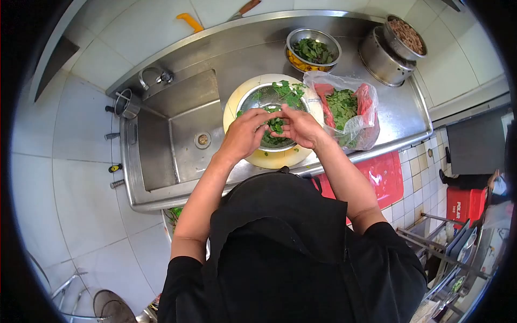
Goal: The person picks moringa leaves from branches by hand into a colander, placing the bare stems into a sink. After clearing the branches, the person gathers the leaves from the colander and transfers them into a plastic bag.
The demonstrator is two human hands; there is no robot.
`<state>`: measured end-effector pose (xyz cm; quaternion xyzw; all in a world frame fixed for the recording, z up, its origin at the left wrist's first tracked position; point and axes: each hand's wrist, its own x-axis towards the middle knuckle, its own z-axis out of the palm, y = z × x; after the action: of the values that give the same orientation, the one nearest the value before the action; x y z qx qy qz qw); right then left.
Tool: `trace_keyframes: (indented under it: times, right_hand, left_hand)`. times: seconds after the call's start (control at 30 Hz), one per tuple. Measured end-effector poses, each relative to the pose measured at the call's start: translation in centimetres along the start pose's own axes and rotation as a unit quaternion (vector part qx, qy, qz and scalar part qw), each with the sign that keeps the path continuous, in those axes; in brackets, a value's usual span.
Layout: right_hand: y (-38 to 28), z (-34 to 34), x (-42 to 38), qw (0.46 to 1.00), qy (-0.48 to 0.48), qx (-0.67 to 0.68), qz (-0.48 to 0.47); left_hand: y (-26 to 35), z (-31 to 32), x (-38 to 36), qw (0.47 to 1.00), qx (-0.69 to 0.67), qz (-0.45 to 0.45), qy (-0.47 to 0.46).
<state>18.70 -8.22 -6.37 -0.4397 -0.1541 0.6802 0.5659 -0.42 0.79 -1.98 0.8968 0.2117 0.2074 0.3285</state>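
Black top [280,247], steel counter [398,107] w/ sink [186,134], tiled walls [81,183]

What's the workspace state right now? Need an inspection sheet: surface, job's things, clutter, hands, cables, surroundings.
Surface: steel counter with a sink set in.
Job's things: green leaves over a metal colander in a yellow basin.
Clutter: plastic bag of greens, steel bowl, stacked pots.
Hands: left hand and right hand meet on the leaves.
Cables: nothing seen.
Surroundings: tiled walls, tap, red crate.
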Motion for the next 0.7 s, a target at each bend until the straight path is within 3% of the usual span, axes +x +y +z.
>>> trace_keyframes:
  times: [0.13, 0.27, 0.47, 0.5, 0.53, 0.6, 0.67, 0.7]
  right_hand:
    - [0.3, -1.4, 0.6, 0.999, -0.018, 0.04, 0.023]
    - [-0.3, -1.2, 0.1, 0.995, -0.062, 0.046, 0.056]
    - [-0.6, -1.1, -0.3, 0.995, -0.066, 0.025, 0.075]
    - [-0.5, -1.0, -0.3, 0.995, -0.066, 0.024, 0.076]
    - [-0.4, -1.0, -0.4, 0.998, -0.023, -0.02, 0.048]
    - [-0.1, -0.7, -0.8, 0.997, 0.02, -0.065, 0.02]
    - [0.0, 0.1, -1.4, 0.969, 0.036, -0.199, -0.142]
    - [0.2, 0.1, -1.3, 0.969, 0.036, -0.2, -0.141]
  left_hand:
    - [-0.3, 0.3, 0.6, 0.995, 0.067, 0.069, -0.039]
    - [-0.8, 0.5, 0.7, 0.994, 0.059, 0.081, -0.042]
    - [-2.2, 1.5, 1.2, 0.999, -0.022, 0.027, -0.011]
    - [-2.4, 1.7, 1.3, 0.996, -0.082, -0.043, -0.001]
    - [-2.7, 1.9, 1.3, 0.984, -0.142, -0.112, 0.009]
    - [-3.2, 2.1, 1.3, 0.973, -0.175, -0.147, 0.008]
    - [-3.6, 2.3, 1.3, 0.961, -0.209, -0.182, 0.006]
    - [-3.7, 2.3, 1.3, 0.947, -0.25, -0.204, 0.007]
